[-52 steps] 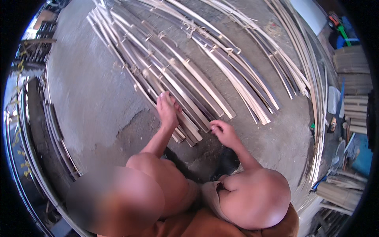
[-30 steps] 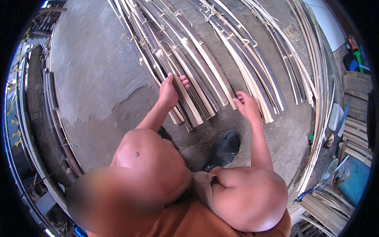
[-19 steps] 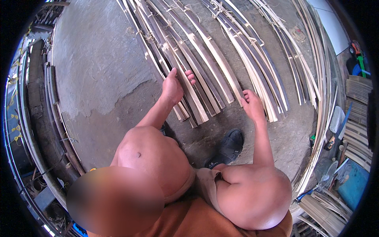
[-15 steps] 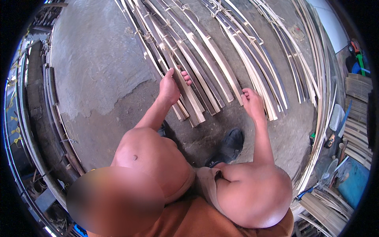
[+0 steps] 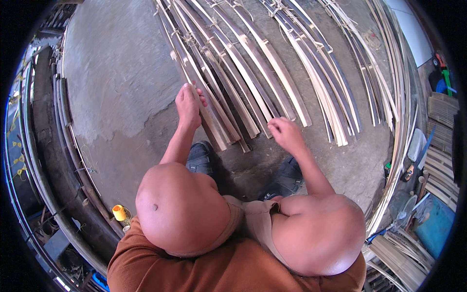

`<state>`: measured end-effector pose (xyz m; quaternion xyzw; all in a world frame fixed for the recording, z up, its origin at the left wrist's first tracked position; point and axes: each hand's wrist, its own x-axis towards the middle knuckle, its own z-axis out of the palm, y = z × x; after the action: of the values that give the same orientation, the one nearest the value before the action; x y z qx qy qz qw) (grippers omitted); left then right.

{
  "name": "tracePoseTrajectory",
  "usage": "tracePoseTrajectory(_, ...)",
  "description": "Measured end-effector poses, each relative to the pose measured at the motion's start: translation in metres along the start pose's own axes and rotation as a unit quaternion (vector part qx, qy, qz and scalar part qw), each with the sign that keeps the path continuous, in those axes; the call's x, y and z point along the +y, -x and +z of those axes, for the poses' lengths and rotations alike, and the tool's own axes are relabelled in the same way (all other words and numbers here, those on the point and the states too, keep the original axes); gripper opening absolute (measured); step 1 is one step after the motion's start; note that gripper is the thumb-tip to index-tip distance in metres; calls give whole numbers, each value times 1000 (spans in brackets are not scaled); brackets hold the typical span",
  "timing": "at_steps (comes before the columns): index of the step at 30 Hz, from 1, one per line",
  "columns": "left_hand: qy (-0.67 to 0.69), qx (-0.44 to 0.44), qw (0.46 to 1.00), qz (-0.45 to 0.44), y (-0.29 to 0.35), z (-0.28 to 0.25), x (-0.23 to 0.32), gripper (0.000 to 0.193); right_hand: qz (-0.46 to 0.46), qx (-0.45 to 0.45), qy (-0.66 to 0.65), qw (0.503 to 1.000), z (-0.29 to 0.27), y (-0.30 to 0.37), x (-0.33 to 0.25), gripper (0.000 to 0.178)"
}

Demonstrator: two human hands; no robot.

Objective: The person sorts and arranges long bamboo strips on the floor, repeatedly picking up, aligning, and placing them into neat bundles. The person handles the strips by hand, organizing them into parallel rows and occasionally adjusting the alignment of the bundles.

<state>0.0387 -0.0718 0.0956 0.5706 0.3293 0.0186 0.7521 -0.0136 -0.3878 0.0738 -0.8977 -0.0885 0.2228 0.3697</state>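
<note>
The person squats over a concrete floor (image 5: 116,73) with bundles of split bamboo strips laid out ahead of the knees. The left hand (image 5: 188,104) rests on the leftmost bundle of strips (image 5: 206,109), fingers curled around its outer edge and thumb side against the strips; it appears to grip or press the bundle, though how tightly the fingers close cannot be told from above. The right hand (image 5: 286,135) hovers just short of the cut ends of the middle bundle (image 5: 262,82), fingers loosely bent, holding nothing.

The long axis of the leftmost bundle runs away from the body and slants up to the left, its near ends lying between the two hands, just past the left shoe (image 5: 199,156). The left hand is already on it, so it is the nearer; the right hand sits to the right of those ends, close but apart. Further bundles (image 5: 321,92) fan out beyond the right hand. A yellow spool (image 5: 119,212) stands well behind the left hand, beside the left knee.
</note>
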Motion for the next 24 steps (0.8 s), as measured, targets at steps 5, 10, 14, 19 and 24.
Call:
tracePoseTrajectory(5,-47,53,997,-22,-1,-32,-12,34,-31,11,203,979,22,7,-14,52)
tracePoseTrajectory(10,-36,95,992,68,4,-53,-32,30,-43,37,164,985,23,5,-17,45)
tracePoseTrajectory(14,-52,97,993,50,0,-63,-43,30,-86,88,26,992,19,-1,-15,40)
tracePoseTrajectory(19,-55,100,988,103,12,-59,-46,31,75,-63,-330,939,5,-4,-18,29)
tracePoseTrajectory(24,-60,111,990,67,17,-54,-57,30,123,-86,-323,934,-1,-15,-24,38)
